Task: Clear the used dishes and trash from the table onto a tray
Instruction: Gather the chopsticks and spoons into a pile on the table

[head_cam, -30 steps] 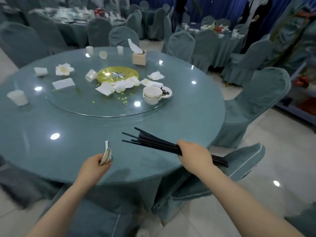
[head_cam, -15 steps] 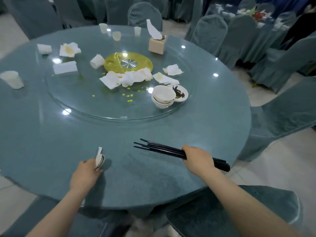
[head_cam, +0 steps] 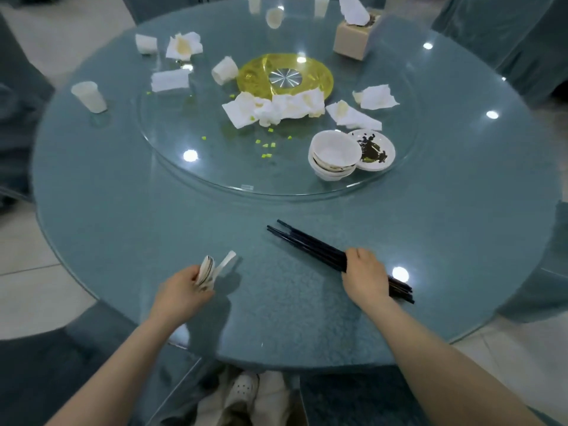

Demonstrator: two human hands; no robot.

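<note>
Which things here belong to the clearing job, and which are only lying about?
For the job:
- chopsticks, gripped by the right hand
- spoons, held by the left hand
- stacked bowls
- sauce dish
- used napkins
- paper cup

Just there:
- tissue box
- glass turntable
- yellow centre disc

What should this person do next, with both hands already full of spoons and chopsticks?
Probably set both bundles down first. The left hand grips stacked spoons and the right hand grips the black chopsticks, so neither can lift the stacked bowls or napkins. No tray is in view, so where to unload is unclear.
</note>
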